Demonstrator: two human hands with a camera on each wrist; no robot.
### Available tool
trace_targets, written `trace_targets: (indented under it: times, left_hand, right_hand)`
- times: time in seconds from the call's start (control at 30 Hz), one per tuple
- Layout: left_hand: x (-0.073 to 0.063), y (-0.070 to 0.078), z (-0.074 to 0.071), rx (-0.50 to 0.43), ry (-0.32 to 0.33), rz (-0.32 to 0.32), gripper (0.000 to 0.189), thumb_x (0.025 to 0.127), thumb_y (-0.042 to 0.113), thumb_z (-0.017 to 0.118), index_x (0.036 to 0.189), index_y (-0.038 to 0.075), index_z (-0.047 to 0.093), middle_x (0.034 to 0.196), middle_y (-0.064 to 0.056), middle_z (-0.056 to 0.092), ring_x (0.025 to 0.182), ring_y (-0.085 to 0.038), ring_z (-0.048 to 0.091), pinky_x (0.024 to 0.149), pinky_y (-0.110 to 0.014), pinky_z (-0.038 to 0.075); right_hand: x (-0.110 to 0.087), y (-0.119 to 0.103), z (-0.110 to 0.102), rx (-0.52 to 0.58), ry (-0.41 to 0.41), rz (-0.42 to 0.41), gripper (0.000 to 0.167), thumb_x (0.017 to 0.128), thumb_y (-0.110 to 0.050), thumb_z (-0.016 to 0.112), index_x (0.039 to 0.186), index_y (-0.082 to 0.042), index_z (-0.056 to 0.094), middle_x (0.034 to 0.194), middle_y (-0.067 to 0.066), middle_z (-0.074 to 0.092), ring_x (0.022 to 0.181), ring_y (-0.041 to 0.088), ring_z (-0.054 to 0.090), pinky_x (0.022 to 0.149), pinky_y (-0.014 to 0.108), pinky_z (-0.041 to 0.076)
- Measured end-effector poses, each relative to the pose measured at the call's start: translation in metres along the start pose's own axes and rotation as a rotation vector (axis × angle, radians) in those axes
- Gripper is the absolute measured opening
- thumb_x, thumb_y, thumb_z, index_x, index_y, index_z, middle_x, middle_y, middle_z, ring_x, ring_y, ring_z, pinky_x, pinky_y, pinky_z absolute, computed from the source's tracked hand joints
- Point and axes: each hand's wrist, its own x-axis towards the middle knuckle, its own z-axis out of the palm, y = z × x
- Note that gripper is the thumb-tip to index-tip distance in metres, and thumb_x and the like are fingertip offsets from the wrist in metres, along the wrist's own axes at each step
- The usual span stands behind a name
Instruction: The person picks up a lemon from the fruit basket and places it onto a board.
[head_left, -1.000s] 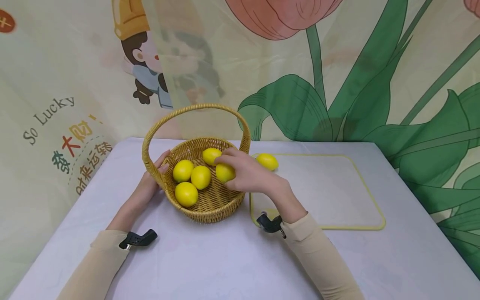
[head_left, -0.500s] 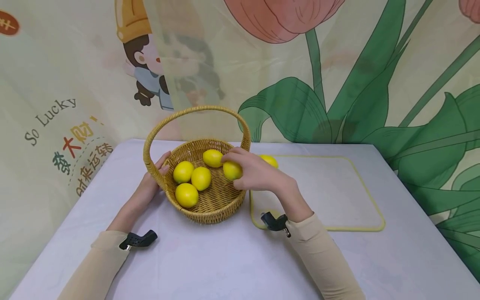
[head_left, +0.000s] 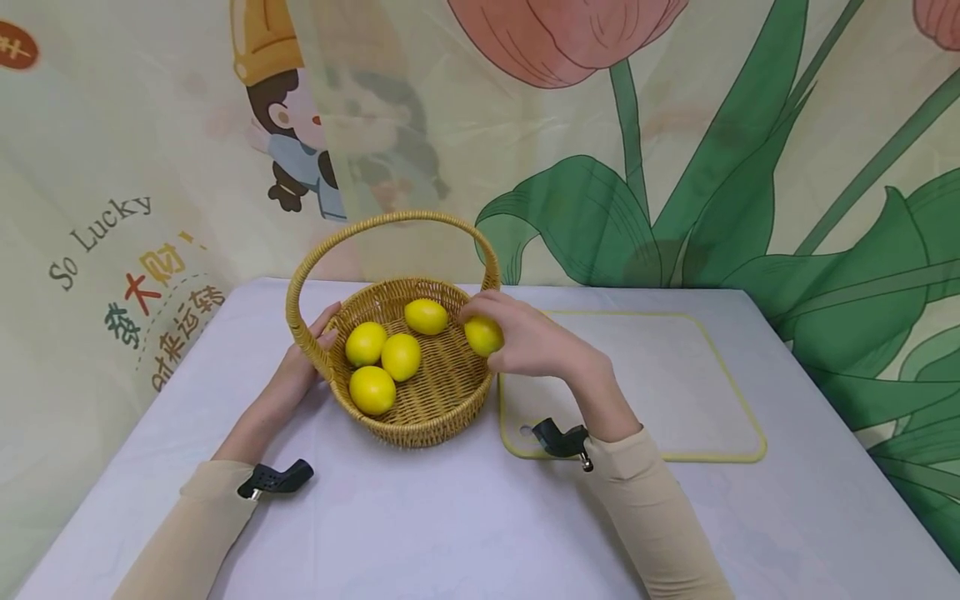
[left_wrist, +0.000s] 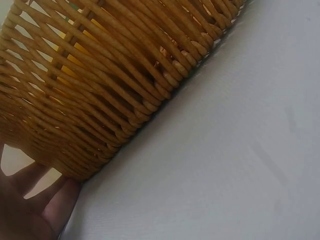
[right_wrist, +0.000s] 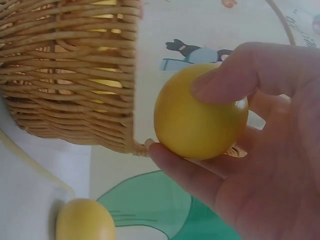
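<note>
A round wicker basket point(head_left: 427, 429) with a tall arched handle holds several yellow lemons point(head_left: 401, 357). My right hand point(head_left: 540, 337) grips one lemon point(head_left: 483, 335) between thumb and fingers, overlapping the basket's right rim in the head view. In the right wrist view this lemon point(right_wrist: 200, 115) appears beside the wicker wall, with the thumb across it. At the basket's left side, my left hand point(head_left: 300, 362) rests against the outer wall near the handle's foot. Its spread fingers point(left_wrist: 57, 205) touch the wicker in the left wrist view, their tips partly hidden.
A white cutting board point(head_left: 637, 392) with a yellow edge lies on the white-clothed table point(head_left: 420, 525), right of the basket. Another lemon point(right_wrist: 85, 222) shows near the board's edge in the right wrist view; my right hand hides it from the head view. Behind hangs a printed cloth point(head_left: 555, 192).
My right hand has moved right with its lemon, from over the basket's inside to its right rim. The lemon by the board has become hidden behind that hand. My left hand stays put.
</note>
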Motion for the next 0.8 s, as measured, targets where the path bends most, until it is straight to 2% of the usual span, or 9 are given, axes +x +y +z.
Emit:
trace_targets:
  times: [0.27, 0.4, 0.5, 0.67, 0.8]
  left_hand:
    - [0.001, 0.000, 0.000, -0.002, -0.021, 0.008, 0.063, 0.104, 0.054, 0.032, 0.160, 0.039, 0.007, 0.168, -0.002, 0.017, 0.151, -0.037, 0.026, 0.113, -0.062, 0.030]
    - [0.001, 0.000, 0.000, 0.020, -0.023, 0.012, 0.063, 0.104, 0.054, 0.031, 0.160, 0.039, 0.006, 0.168, -0.001, 0.019, 0.150, -0.033, 0.028, 0.112, -0.051, 0.038]
    - [0.001, 0.001, 0.000, 0.026, -0.019, 0.015, 0.061, 0.104, 0.053, 0.031, 0.159, 0.040, 0.007, 0.167, 0.001, 0.020, 0.149, -0.031, 0.029, 0.111, -0.046, 0.038]
    - [0.002, 0.001, 0.000, 0.005, -0.010, 0.001, 0.060, 0.104, 0.053, 0.032, 0.158, 0.043, 0.009, 0.167, 0.001, 0.019, 0.151, -0.031, 0.027, 0.114, -0.059, 0.031]
    - [0.002, 0.001, 0.001, 0.016, -0.007, -0.009, 0.060, 0.104, 0.054, 0.032, 0.158, 0.044, 0.009, 0.168, 0.000, 0.018, 0.152, -0.034, 0.024, 0.115, -0.063, 0.027]
  right_hand:
    - [-0.009, 0.003, -0.013, 0.040, 0.003, 0.004, 0.059, 0.068, 0.004, 0.061, 0.121, -0.021, 0.061, 0.127, -0.007, 0.055, 0.111, 0.017, 0.051, 0.087, 0.035, 0.050]
    - [-0.011, 0.006, -0.019, 0.056, -0.003, -0.002, 0.062, 0.066, 0.005, 0.060, 0.121, -0.023, 0.062, 0.126, -0.007, 0.056, 0.109, 0.017, 0.052, 0.084, 0.035, 0.050]
    - [-0.013, 0.009, -0.023, 0.061, 0.001, -0.009, 0.062, 0.065, 0.005, 0.059, 0.121, -0.023, 0.062, 0.126, -0.007, 0.056, 0.107, 0.017, 0.052, 0.083, 0.035, 0.050]
    - [-0.017, 0.018, -0.030, 0.070, 0.033, -0.005, 0.058, 0.067, 0.005, 0.061, 0.121, -0.019, 0.062, 0.123, -0.004, 0.056, 0.104, 0.019, 0.052, 0.081, 0.037, 0.049]
    - [-0.022, 0.026, -0.035, 0.068, 0.074, 0.039, 0.052, 0.072, 0.002, 0.065, 0.119, -0.019, 0.063, 0.124, -0.001, 0.056, 0.105, 0.021, 0.052, 0.084, 0.038, 0.048]
